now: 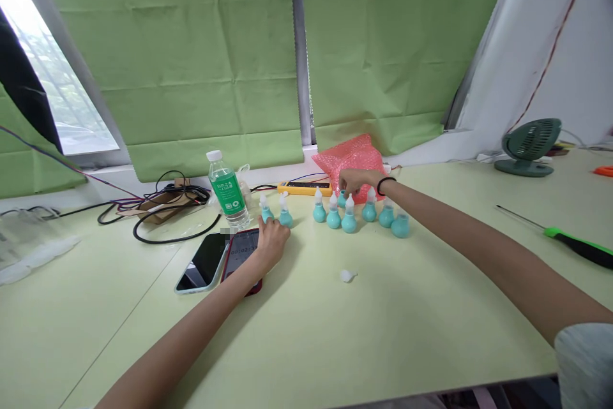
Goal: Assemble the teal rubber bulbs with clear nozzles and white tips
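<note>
Small turquoise squeeze bulbs with pale pointed nozzles stand on the table. My left hand (272, 240) has its fingers curled at the left pair, closed around the lower part of one squeeze bulb (266, 212); the other bulb (285, 216) stands right beside the fingers. At the back, my right hand (358, 181) reaches over the larger group, its fingers bent down onto a squeeze bulb (341, 199) whose top they hide. Around it stand several more, among them a front bulb (349, 223) and a rightmost bulb (400, 226). A loose whitish nozzle (347, 276) lies nearer to me.
Two phones (201, 263) lie by my left forearm, one partly under it. Behind them stand a water bottle (228, 191) and tangled black cables (177, 201). A pink bubble-wrap bag (352, 154) and yellow power strip (305, 188) lie at the back. Rightward are a green fan (527, 147) and screwdriver (569, 242).
</note>
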`<action>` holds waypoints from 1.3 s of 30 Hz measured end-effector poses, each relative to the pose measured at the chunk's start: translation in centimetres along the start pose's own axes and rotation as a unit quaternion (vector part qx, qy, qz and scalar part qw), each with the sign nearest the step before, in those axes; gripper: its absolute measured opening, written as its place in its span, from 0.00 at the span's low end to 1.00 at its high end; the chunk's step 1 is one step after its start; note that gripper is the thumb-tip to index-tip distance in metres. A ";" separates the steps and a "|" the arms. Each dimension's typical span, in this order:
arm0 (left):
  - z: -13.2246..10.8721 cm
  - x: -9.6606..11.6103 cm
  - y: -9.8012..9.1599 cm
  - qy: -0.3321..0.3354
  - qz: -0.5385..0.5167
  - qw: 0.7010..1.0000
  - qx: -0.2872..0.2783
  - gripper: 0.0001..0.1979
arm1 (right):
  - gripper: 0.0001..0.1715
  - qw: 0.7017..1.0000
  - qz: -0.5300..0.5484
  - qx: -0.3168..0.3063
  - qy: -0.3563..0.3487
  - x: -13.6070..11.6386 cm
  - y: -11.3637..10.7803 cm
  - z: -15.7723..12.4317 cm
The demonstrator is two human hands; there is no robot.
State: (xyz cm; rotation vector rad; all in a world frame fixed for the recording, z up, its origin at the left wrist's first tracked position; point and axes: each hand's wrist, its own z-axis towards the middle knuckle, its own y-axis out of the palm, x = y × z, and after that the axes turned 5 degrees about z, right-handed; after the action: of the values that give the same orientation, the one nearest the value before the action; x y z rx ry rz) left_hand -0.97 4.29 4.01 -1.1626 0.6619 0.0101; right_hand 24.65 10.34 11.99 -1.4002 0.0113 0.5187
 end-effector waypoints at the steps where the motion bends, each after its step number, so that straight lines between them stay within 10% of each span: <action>1: 0.1 0.0 0.2 -0.007 0.001 1.000 -0.001 0.15 | 0.13 1.000 -0.007 0.000 -0.002 0.0 -0.9 0.0; 8: 0.4 0.5 0.6 -0.016 -0.007 1.000 -0.008 0.15 | 0.16 0.967 0.085 0.199 -0.137 -5.0 -5.4 -3.8; 14: 0.3 0.3 0.8 0.004 -0.044 0.999 0.005 0.17 | 0.08 0.989 -0.018 0.006 -0.144 -9.2 4.4 -9.6; 18: 0.4 -0.6 0.9 -0.010 -0.049 0.999 0.005 0.17 | 0.16 0.995 -0.009 -0.054 -0.079 -8.1 8.0 -9.7; 23: 0.5 -0.9 0.4 0.011 -0.076 0.997 -0.025 0.17 | 0.25 0.992 0.058 -0.048 -0.098 -6.5 6.2 -9.9; 39: -2.9 -1.1 -1.1 0.158 -0.321 0.934 -0.012 0.17 | 0.14 0.983 -0.166 -0.024 0.067 1.2 8.6 -12.5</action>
State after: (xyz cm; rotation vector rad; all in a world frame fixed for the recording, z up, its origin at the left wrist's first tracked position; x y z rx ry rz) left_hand -2.89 1.77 4.83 -1.3751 0.5322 -0.7388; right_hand 26.40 -0.31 1.26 -1.4464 -0.1252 0.1471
